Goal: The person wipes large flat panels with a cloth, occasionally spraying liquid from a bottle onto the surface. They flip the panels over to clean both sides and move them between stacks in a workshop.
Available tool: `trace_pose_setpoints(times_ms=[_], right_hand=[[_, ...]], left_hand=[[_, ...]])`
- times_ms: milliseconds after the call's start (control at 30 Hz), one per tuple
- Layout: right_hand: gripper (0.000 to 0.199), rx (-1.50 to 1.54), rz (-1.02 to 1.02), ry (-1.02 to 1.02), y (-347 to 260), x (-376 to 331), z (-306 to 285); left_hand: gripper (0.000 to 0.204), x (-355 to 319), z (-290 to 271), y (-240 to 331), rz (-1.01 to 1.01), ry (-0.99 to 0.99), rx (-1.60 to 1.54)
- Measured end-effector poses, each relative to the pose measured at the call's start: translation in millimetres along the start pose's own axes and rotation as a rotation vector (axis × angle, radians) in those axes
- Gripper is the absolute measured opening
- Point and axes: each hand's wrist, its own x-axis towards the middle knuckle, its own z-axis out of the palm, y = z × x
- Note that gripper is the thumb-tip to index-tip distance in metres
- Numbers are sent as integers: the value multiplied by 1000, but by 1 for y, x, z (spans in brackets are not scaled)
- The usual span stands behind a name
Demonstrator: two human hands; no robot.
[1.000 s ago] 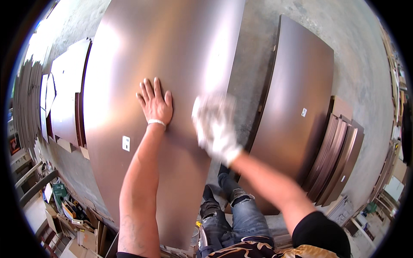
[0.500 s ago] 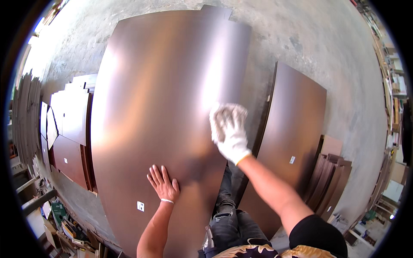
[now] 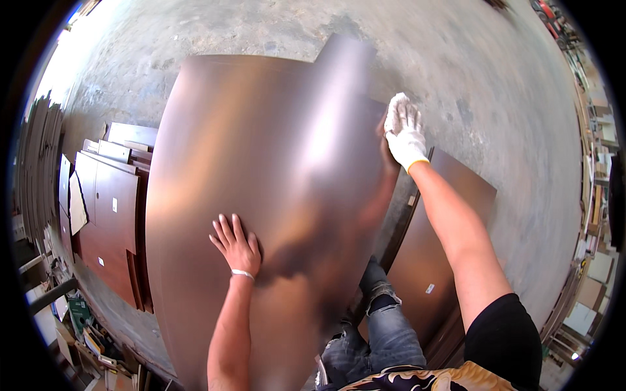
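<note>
A large brown panel [image 3: 215, 163] with a glossy sheen lies in front of me. My left hand [image 3: 237, 245], bare and with a white band at the wrist, rests flat on it with fingers spread. My right hand [image 3: 405, 130], in a white knitted glove, is stretched out at the panel's far right edge. Its fingers are extended, and its reflection shows in the brown surface. Whether the gloved palm presses on the edge, I cannot tell. Past the panel's far edge sticks out another brown piece [image 3: 345, 55].
A narrower brown panel [image 3: 450, 208] lies on the right, beside my legs [image 3: 385, 326]. To the left stands a stack of reddish-brown boards [image 3: 107, 234], with grey strips [image 3: 39, 169] beyond. Concrete floor [image 3: 261, 29] surrounds them; shelving [image 3: 596, 280] lines the right rim.
My gloved right hand has moved from over the panel outward and away, to its right edge. My left hand stays flat on the panel. The view has shifted.
</note>
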Motion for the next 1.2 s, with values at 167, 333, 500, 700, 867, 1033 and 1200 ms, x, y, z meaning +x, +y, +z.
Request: trace_pose_setpoints(times_ms=[167, 333, 500, 700, 867, 1033, 1200], right_hand=[[85, -128, -134, -10, -49, 0, -12], [82, 67, -444, 60, -135, 53, -37], [86, 204, -667, 9, -303, 140, -50], [80, 296, -721, 145, -471, 224, -70], [21, 204, -890, -70, -549, 175, -158], [15, 381, -1406, -185, -528, 74, -154], [40, 476, -1044, -363, -539, 167, -129]], left_hand=[[66, 90, 2, -9, -333, 117, 175], [70, 89, -4, -3, -312, 80, 127], [73, 86, -9, -10, -315, 39, 108], [73, 94, -6, -7, -274, 76, 42], [74, 82, -13, -15, -335, 21, 37], [75, 84, 1, -14, -326, 27, -2], [78, 91, -12, -11, -320, 90, -28]])
